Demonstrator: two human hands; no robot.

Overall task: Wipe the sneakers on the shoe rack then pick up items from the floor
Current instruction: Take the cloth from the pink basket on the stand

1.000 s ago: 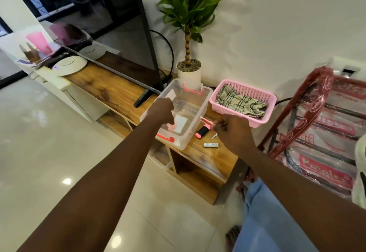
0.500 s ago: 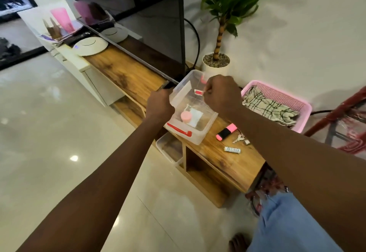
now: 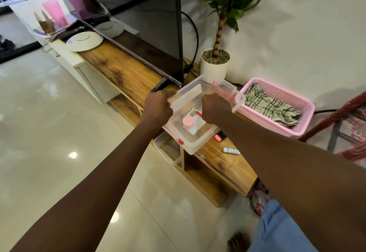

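Observation:
A clear plastic box with red latches sits tilted on the wooden TV stand, its near corner past the front edge. My left hand grips its left rim. My right hand is curled at its right rim beside a red latch. Inside lie a pink round lid, a white slip and a small metal piece. A pink highlighter and a battery lie on the stand by the box. No sneakers are in view.
A pink basket with a checked cloth stands right of the box. Part of a red wrapped rack shows at the far right. A TV and potted plant stand behind. Another clear tub sits under the stand.
My right hand left the stand near the highlighter and came to the box's right rim. The box has shifted toward the stand's front edge. My left hand stayed on the box.

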